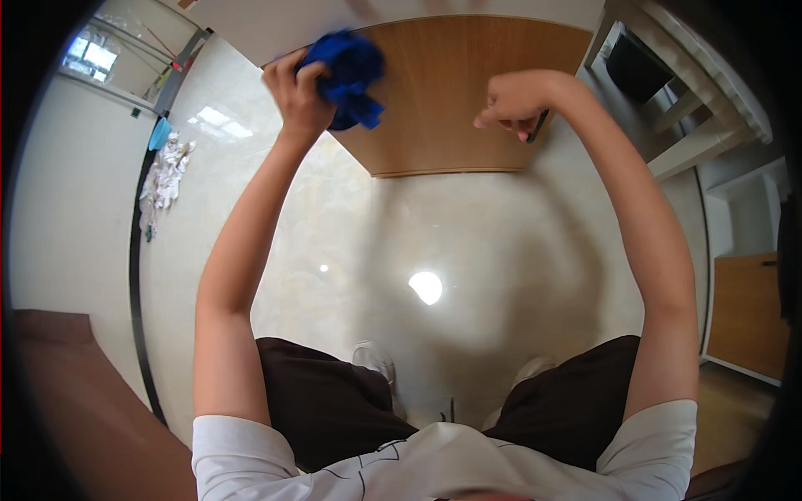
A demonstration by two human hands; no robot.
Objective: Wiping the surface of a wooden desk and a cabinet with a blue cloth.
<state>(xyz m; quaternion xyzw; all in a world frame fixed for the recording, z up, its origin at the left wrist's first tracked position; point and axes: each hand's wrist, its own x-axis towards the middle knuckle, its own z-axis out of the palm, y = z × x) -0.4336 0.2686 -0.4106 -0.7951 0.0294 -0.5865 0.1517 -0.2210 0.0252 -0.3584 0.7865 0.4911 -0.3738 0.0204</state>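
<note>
A crumpled blue cloth (351, 72) is gripped in my left hand (301, 94), at the left edge of a wooden cabinet panel (438, 94). The cloth looks blurred. On the panel's right side, my right hand (517, 103) is bent at the wrist with its fingers curled. Beside those fingers shows a small dark edge (537, 127); whether the hand holds it or it belongs to the cabinet, I cannot tell.
A white surface (489, 7) lies beyond the wooden panel. White furniture with a black bin-like object (636, 66) is at the upper right, above a low wooden-fronted cabinet (749, 313). Crumpled white scraps (166, 172) and a light-blue item (160, 134) lie by the left wall.
</note>
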